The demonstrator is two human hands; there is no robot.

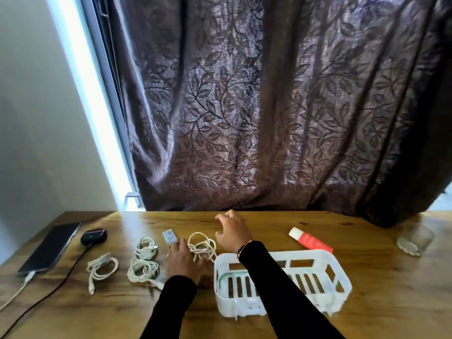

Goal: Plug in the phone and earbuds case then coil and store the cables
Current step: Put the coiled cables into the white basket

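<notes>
1. Presently, the dark slab phone lies near the left edge of the wooden table, a white cable plugged into its near end.
2. Just right of the phone sits the black oval earbuds case, showing a small green light; a black cable runs from it toward the near-left corner.
3. Three coiled white cables lie left of centre: one nearest the black cable, two more stacked front and back.
4. A small white charger block lies just behind the left hand.
5. Left hand rests flat, fingers straight, touching a loose white cable bundle near the table's centre.
6. Right hand hovers toward the far edge, fingers spread and relaxed, holding nothing.
7. A white slotted plastic basket sits right of centre under the right forearm.
8. A red-and-white tube and a clear glass tumbler lie toward the right edge.
</notes>
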